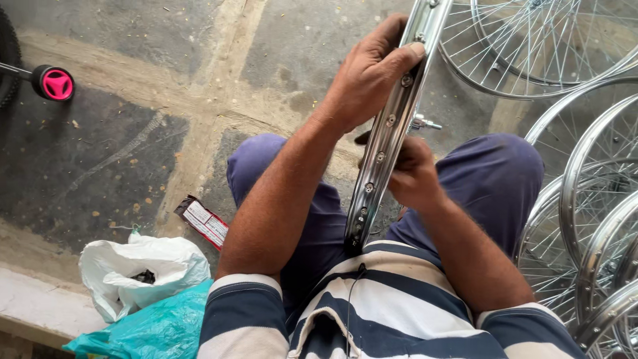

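Note:
A shiny metal bicycle wheel rim [389,126] stands on edge between my knees, running from my belly up to the top of the view. My left hand [369,73] grips its outer edge near the top, thumb pressed on the inner channel with its spoke nipples. Lower down, my right hand [413,174] is closed against the right side of the rim, near the wheel's hub axle [425,123]. What the right fingers pinch is hidden behind the rim.
Several spoked silver wheels [585,199] are stacked at the right and top right. A white plastic bag [139,266] and a teal bag [156,326] lie at the lower left. A small red-and-white packet [203,221] lies on the stone floor. A pink wheel cap [56,83] is at the far left.

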